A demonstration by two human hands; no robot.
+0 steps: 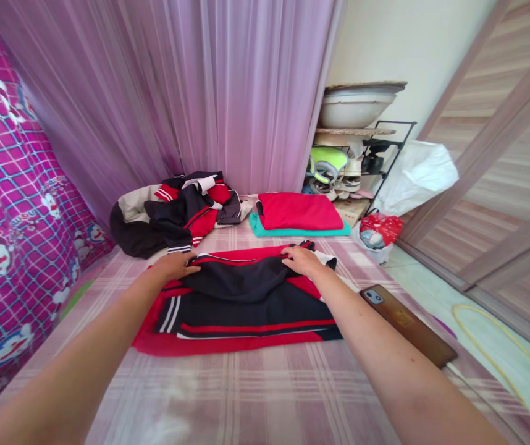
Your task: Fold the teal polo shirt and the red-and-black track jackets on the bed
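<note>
A navy and red jacket [256, 314] with white stripes lies partly folded on the plaid bedsheet [218, 395]. My left hand [178, 266] grips the fabric at its far left, fingers closed on the folded edge. At the far right of the same edge, my right hand [301, 259] pinches the cloth between thumb and fingers. Between the two hands the dark fabric sags in a loose fold. Red cloth shows beneath, along the near side. Both sets of fingertips are partly hidden by the cloth.
A rumpled heap of clothes [176, 210] lies at the back left. Behind the jacket sits a folded red and teal stack [299, 213]. A phone [406, 321] with a cable lies by my right forearm. Beyond the bed's right edge stands a shoe rack [401, 145].
</note>
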